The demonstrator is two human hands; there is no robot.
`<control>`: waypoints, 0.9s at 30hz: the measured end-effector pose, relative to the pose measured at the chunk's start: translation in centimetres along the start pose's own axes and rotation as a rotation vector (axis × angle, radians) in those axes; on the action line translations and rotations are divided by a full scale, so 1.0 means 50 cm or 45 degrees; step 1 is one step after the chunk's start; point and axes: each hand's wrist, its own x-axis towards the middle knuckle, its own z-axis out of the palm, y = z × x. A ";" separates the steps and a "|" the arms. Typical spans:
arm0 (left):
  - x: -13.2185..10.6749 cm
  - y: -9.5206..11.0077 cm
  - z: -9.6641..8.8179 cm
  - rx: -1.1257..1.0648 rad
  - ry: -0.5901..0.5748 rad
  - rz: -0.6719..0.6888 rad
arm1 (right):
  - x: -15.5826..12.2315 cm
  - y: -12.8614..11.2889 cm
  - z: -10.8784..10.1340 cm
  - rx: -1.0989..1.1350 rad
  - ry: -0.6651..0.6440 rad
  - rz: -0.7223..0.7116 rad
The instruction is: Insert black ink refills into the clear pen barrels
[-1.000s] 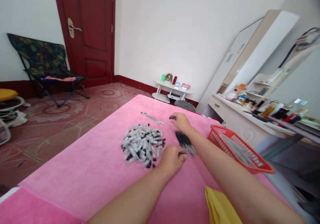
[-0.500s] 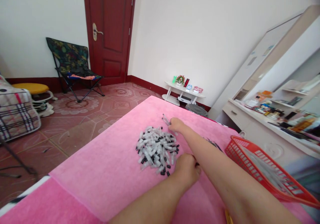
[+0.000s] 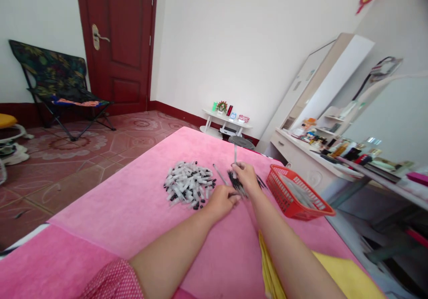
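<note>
My left hand (image 3: 221, 203) is closed on a slim translucent pen (image 3: 219, 172) that points up and away to the left. Close beside it on the right, my right hand (image 3: 245, 177) pinches another slim clear pen (image 3: 235, 153), held nearly upright. Below and between the hands lies a bundle of thin dark pen pieces (image 3: 236, 183), partly hidden by the fingers. A heap of small translucent and black caps (image 3: 189, 184) lies left of both hands on the pink cloth (image 3: 133, 210).
Right of my right arm stands a red plastic basket (image 3: 301, 196) with pale, see-through contents. A yellow cloth (image 3: 344, 272) lies under that arm. Beyond the table are a round dark stool (image 3: 241, 142), a low white shelf (image 3: 227, 120) and a dressing table (image 3: 314, 156).
My view has turned right. My right hand has come back from beyond the cap heap to beside my left hand. My left hand has moved forward and now shows a pen sticking out.
</note>
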 end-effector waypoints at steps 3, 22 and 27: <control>0.004 0.006 0.001 -0.329 0.120 -0.172 | -0.043 -0.011 -0.010 0.646 0.069 0.110; 0.025 0.044 -0.077 -1.136 0.092 0.000 | -0.109 -0.032 0.006 1.225 -0.404 0.389; 0.027 0.036 -0.088 -1.154 0.210 -0.030 | -0.114 -0.028 0.000 1.258 -0.602 0.380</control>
